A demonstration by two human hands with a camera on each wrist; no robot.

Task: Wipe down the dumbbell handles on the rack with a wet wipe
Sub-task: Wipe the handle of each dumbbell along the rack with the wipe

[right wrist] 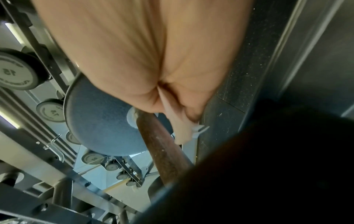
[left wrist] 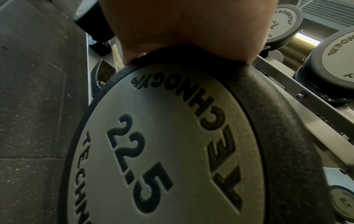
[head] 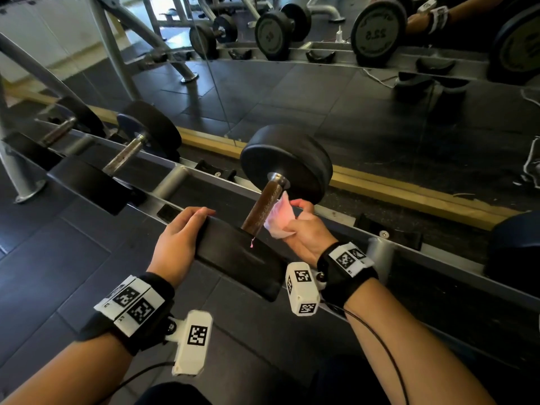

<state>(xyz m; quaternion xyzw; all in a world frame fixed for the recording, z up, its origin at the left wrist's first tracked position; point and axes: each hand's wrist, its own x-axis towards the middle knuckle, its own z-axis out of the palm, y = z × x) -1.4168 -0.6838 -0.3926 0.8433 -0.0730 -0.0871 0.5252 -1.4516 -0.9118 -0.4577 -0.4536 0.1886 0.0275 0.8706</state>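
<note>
A black 22.5 dumbbell (head: 286,159) lies on the grey rack (head: 210,182), its brown knurled handle (head: 263,207) running toward me. My right hand (head: 304,226) pinches a crumpled white wet wipe (head: 279,220) just right of the handle, at its near end. In the right wrist view the wipe (right wrist: 182,128) hangs beside the handle (right wrist: 162,150). My left hand (head: 178,238) rests on the top of the near weight head (head: 239,258). The left wrist view shows my palm (left wrist: 184,24) on the rim of the 22.5 plate (left wrist: 172,144).
Two more dumbbells (head: 140,141) lie on the rack to the left, with brown handles (head: 124,156). A mirror (head: 321,83) behind the rack reflects weights and my arm. Dark rubber floor tiles (head: 52,258) spread at the lower left. Another weight head (head: 517,247) sits at the right edge.
</note>
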